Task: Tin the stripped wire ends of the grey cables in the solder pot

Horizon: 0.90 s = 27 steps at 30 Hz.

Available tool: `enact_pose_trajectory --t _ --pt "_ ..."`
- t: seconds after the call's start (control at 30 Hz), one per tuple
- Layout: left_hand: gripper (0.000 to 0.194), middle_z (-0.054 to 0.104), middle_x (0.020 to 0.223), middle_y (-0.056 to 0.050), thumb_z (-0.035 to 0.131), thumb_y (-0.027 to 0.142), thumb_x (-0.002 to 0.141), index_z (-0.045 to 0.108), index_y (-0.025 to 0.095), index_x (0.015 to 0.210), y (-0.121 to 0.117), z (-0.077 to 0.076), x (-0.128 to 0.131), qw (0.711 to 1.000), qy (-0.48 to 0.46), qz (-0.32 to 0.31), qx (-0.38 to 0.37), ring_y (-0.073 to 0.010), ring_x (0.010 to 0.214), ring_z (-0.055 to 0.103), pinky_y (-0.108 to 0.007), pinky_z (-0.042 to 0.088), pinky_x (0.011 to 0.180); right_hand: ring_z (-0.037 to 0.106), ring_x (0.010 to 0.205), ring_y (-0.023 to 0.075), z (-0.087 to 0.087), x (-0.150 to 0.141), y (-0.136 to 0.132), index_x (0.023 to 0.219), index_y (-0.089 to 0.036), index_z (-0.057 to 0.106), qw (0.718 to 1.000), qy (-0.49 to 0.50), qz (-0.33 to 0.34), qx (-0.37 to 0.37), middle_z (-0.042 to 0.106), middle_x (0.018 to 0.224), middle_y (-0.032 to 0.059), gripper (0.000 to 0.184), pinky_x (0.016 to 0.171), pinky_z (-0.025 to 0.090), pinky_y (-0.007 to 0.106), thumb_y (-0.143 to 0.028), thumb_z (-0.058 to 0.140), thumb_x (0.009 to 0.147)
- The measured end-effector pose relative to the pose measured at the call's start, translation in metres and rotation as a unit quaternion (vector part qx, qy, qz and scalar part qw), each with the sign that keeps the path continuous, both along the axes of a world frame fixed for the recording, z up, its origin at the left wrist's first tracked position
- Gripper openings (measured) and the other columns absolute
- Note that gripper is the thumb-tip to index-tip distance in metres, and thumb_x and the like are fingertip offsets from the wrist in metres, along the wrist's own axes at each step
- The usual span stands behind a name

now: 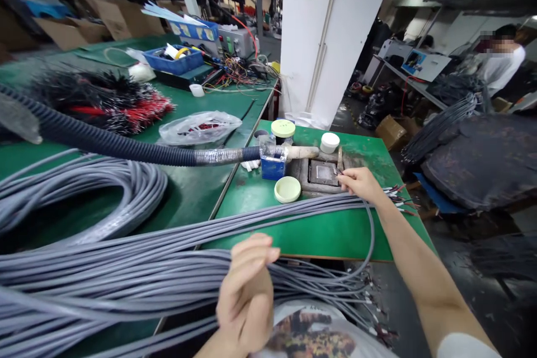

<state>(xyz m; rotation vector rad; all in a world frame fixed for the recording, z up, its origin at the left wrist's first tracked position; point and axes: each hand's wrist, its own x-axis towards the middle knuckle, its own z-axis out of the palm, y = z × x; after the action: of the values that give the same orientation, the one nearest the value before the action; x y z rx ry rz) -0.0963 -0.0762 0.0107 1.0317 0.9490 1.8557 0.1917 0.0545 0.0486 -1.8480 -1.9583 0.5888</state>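
My left hand (246, 285) is curled around a thick bundle of grey sheathed cables (138, 251) in the foreground. My right hand (361, 184) pinches stripped cable ends right next to a square metal pot (323, 173) set in a grey stone block. Other bare wire tips (398, 198) fan out past that hand. Beside the pot lie a pale green lid (287, 189), a blue container (273, 168) and a wooden tool handle (302, 152) fixed to a black corrugated hose (126, 142).
A green bench (319, 238) carries the pot, with jars (282, 131) behind it. A second green bench holds a grey cable coil (84, 196), red-and-black wire bunches (104, 103) and a blue tray (173, 60). A white pillar (331, 28) stands beyond. A person (501, 61) is at far right.
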Motion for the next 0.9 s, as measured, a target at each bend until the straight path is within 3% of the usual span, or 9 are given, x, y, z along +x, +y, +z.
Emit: enact_pose_trajectory --t 0.1,0.3,0.4,0.5,0.6,0.67,0.73,0.83,0.9 --pt "0.023 0.069 0.085 -0.007 0.061 0.034 0.081 0.067 0.026 0.101 0.02 -0.009 0.027 0.988 0.076 -0.071 0.11 -0.0285 0.093 0.06 -0.049 0.046 0.084 0.048 0.044 0.01 0.003 0.005 -0.03 0.063 -0.016 0.06 0.997 0.065 -0.023 0.04 0.053 0.047 -0.0019 0.037 0.047 0.034 0.021 -0.04 0.045 0.086" --pt "0.027 0.068 0.098 -0.01 0.053 0.017 0.085 0.064 0.022 0.109 0.034 -0.022 0.052 0.911 0.313 -0.24 0.124 -0.0248 0.095 0.059 -0.042 0.044 0.085 0.045 0.047 0.0119 -0.012 0.037 -0.121 0.074 -0.021 0.056 0.982 0.028 -0.158 0.101 0.051 0.054 -0.0016 0.032 0.05 0.034 0.024 -0.043 0.039 0.091" --pt "0.027 0.068 0.101 -0.01 0.05 0.019 0.088 0.062 0.021 0.112 0.048 -0.028 0.063 0.861 0.418 -0.257 0.135 -0.024 0.097 0.058 -0.041 0.043 0.085 0.051 0.048 0.016 -0.042 0.07 -0.194 0.073 -0.025 0.053 0.957 0.0 -0.278 0.08 0.053 0.053 -0.0003 0.031 0.052 0.039 0.027 -0.048 0.039 0.088" --pt "0.026 0.067 0.105 -0.01 0.048 0.021 0.09 0.06 0.02 0.113 0.063 -0.034 0.074 0.803 0.521 -0.248 0.147 -0.0242 0.098 0.055 -0.04 0.041 0.082 0.061 0.055 0.0233 -0.083 0.109 -0.27 0.065 -0.029 0.054 0.916 -0.054 -0.398 -0.008 0.061 0.057 0.0047 0.03 0.055 0.044 0.033 -0.052 0.046 0.081" --pt "0.026 0.064 0.111 -0.01 0.048 0.021 0.089 0.059 0.019 0.113 0.075 -0.038 0.087 0.762 0.596 -0.209 0.144 -0.0257 0.101 0.052 -0.04 0.038 0.081 0.065 0.058 0.0312 -0.113 0.135 -0.323 0.055 -0.031 0.055 0.882 -0.102 -0.449 -0.099 0.066 0.063 0.0096 0.027 0.053 0.045 0.041 -0.055 0.056 0.067" --pt "0.03 0.06 0.118 -0.01 0.05 0.022 0.089 0.057 0.019 0.117 0.082 -0.04 0.095 0.749 0.629 -0.166 0.122 -0.0269 0.106 0.049 -0.041 0.037 0.082 0.066 0.064 0.0329 -0.119 0.138 -0.335 0.061 -0.031 0.062 0.88 -0.102 -0.451 -0.109 0.069 0.069 0.0105 0.027 0.055 0.047 0.042 -0.057 0.057 0.064" --pt "0.033 0.059 0.119 -0.01 0.051 0.023 0.088 0.055 0.019 0.12 0.09 -0.04 0.102 0.74 0.655 -0.126 0.087 -0.0273 0.107 0.048 -0.041 0.037 0.083 0.067 0.07 0.0311 -0.116 0.126 -0.327 0.073 -0.028 0.067 0.9 -0.062 -0.418 -0.107 0.071 0.074 0.0103 0.034 0.06 0.05 0.04 -0.059 0.055 0.068" --pt "0.025 0.062 0.104 -0.01 0.052 0.024 0.088 0.06 0.019 0.111 0.106 -0.039 0.109 0.714 0.691 -0.104 0.047 -0.0275 0.099 0.05 -0.04 0.037 0.079 0.066 0.075 0.0238 -0.102 0.082 -0.287 0.09 -0.023 0.068 0.947 0.068 -0.288 -0.126 0.072 0.083 0.0086 0.039 0.067 0.051 0.032 -0.055 0.051 0.077" --pt "0.017 0.062 0.095 -0.01 0.053 0.025 0.087 0.064 0.019 0.099 0.114 -0.035 0.111 0.705 0.7 -0.105 0.044 -0.0275 0.095 0.051 -0.039 0.037 0.076 0.064 0.071 0.0195 -0.093 0.044 -0.254 0.098 -0.021 0.067 0.955 0.171 -0.173 -0.167 0.071 0.081 0.0064 0.038 0.067 0.05 0.03 -0.051 0.049 0.084"
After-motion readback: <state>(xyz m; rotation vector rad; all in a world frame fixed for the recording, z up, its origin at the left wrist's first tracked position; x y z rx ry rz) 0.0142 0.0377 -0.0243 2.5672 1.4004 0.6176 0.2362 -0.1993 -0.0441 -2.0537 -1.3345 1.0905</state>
